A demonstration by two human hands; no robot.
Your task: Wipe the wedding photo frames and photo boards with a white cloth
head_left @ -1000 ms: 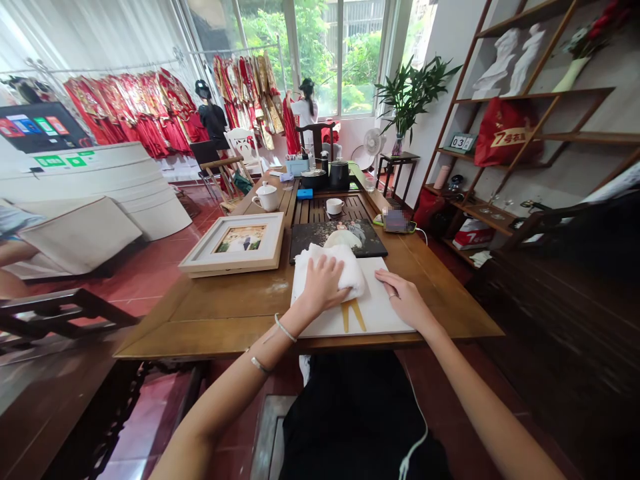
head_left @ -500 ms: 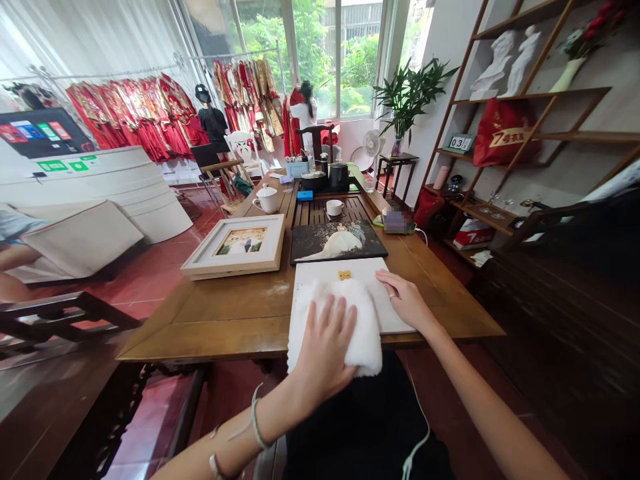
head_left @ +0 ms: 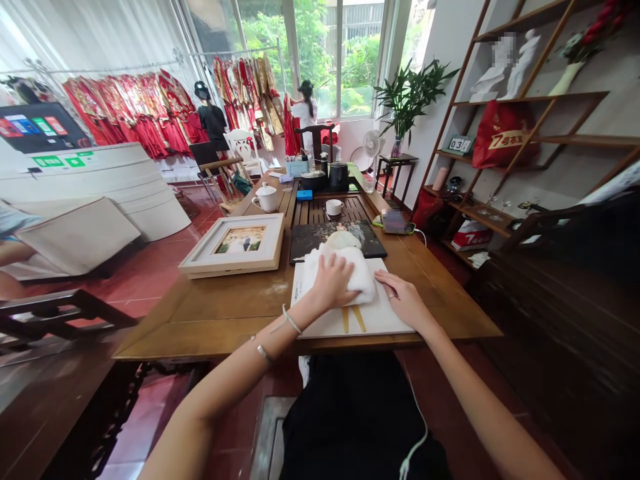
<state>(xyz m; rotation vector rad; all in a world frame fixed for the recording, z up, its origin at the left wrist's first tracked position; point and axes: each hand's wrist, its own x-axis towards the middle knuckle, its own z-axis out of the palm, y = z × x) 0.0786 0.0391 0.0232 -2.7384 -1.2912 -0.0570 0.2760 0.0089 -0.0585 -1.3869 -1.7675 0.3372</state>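
A folded white towel [head_left: 361,283] lies over the far part of a flat white board [head_left: 383,319] near the table's front edge. My left hand [head_left: 333,280] is on top of the towel, fingers somewhat apart and bent over it. At the board's right edge my right hand [head_left: 403,299] holds the board, its fingers close together and pointing away from me. Two gold strips show on the board below the towel. A dark photo panel [head_left: 313,241] with a pale dress lies just beyond the board, partly covered by the towel.
Left of the board lies a light wooden picture frame [head_left: 200,265]. Farther back are a lidded white cup [head_left: 267,198], a small white cup [head_left: 334,208], a blue box [head_left: 304,195] and a black kettle [head_left: 339,177]. Two people stand by clothes racks.
My left hand has slid the towel away from me, up the board and onto the photo panel's near edge. The gold strips have come into view. My right hand stays in place.
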